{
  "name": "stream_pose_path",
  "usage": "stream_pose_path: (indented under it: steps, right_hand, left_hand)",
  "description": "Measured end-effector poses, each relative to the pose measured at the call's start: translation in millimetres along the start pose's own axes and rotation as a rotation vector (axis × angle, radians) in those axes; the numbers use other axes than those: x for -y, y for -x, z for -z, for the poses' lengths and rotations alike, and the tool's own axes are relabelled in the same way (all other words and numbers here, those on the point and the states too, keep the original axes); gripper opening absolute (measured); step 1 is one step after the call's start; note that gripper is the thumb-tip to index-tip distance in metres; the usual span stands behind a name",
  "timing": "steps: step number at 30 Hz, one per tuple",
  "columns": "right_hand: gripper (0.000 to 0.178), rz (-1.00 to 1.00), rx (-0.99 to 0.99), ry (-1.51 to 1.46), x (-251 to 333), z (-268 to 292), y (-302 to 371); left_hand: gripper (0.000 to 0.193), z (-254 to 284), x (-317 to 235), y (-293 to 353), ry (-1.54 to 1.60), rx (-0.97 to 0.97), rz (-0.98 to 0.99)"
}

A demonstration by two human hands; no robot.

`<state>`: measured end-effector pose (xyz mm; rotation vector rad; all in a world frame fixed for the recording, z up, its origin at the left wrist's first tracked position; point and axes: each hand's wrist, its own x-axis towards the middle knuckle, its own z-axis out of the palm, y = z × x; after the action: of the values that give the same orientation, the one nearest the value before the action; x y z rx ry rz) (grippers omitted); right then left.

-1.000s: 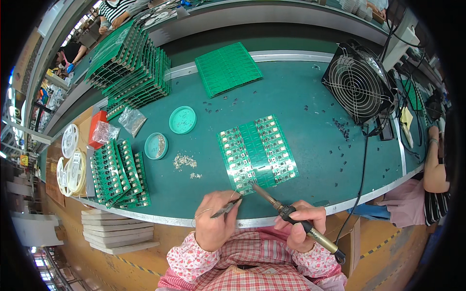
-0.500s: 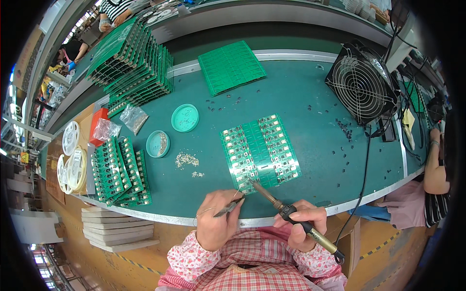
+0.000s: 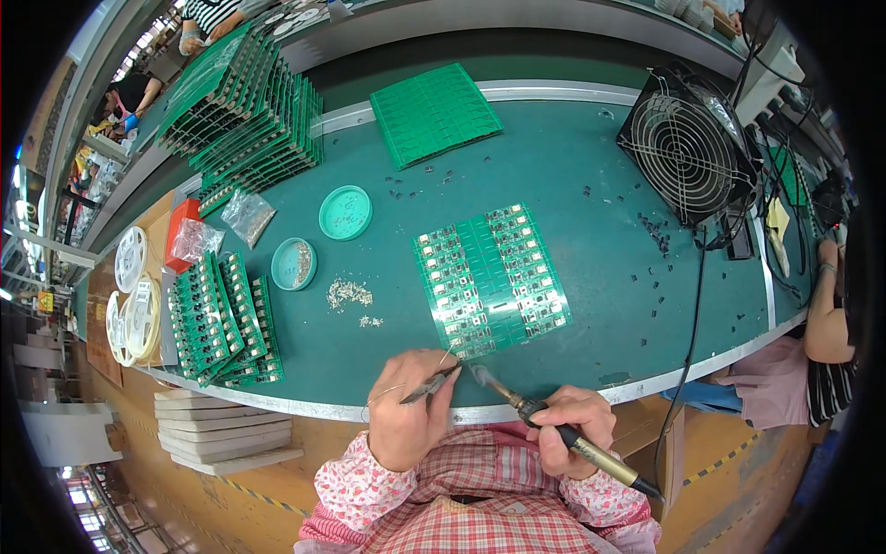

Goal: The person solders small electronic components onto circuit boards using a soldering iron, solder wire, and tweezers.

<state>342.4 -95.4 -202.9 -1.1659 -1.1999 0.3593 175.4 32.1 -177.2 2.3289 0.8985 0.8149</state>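
A green circuit board panel [image 3: 489, 277] lies at the middle of the table, with two columns of small mounted parts. My right hand [image 3: 574, 427] is closed around a soldering iron [image 3: 591, 452], whose tip points at the board's near edge, just off it. At the near left corner of the panel, my left hand [image 3: 406, 402] pinches dark tweezers [image 3: 430, 384] and a thin solder wire [image 3: 449, 354]. The wire loops out past the left side of that hand. Whether the tweezers' points touch the board, I cannot tell.
Loose light parts [image 3: 349, 295] lie beside two round turquoise dishes [image 3: 345, 212]. Populated boards [image 3: 221, 319] and a tall rack of boards [image 3: 249, 111] stand left. Bare green panels [image 3: 436, 115] lie at the back; a black fan [image 3: 688, 152] stands right, near scattered black chips [image 3: 655, 235].
The soldering iron's tip has drawn back from the panel's surface toward me, to just off its near edge. My left hand stays at the corner. The whole view has shifted slightly.
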Motion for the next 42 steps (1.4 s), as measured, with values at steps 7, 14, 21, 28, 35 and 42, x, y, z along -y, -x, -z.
stream_pose_path:
  steps: [7,14,21,28,35,42]
  right_hand:
    - [0.016,0.086,0.092,0.133,-3.8,-5.8,-2.9]
    - [0.014,0.107,0.167,0.230,-1.7,-3.8,-3.7]
    - [0.015,0.100,0.135,0.236,-0.3,-6.5,-2.8]
    - [0.033,0.156,0.172,0.263,2.7,-8.4,-4.5]
    - [0.029,0.107,-0.013,0.264,3.7,10.3,8.6]
    - [0.032,0.031,-0.033,0.572,12.0,16.7,-4.0]
  left_hand:
    - [0.024,0.8,0.2,0.1,-0.007,0.000,-0.009]
    - [0.025,1.9,-0.9,-1.2,-0.026,0.012,-0.028]
    - [0.025,2.1,-1.9,-2.3,-0.053,0.017,-0.040]
    - [0.025,2.9,-0.9,-2.1,-0.069,0.028,-0.050]
    - [0.023,2.3,-1.8,-3.2,-0.071,0.023,-0.059]
    - [0.023,2.0,-0.4,-0.6,-0.067,0.008,-0.047]
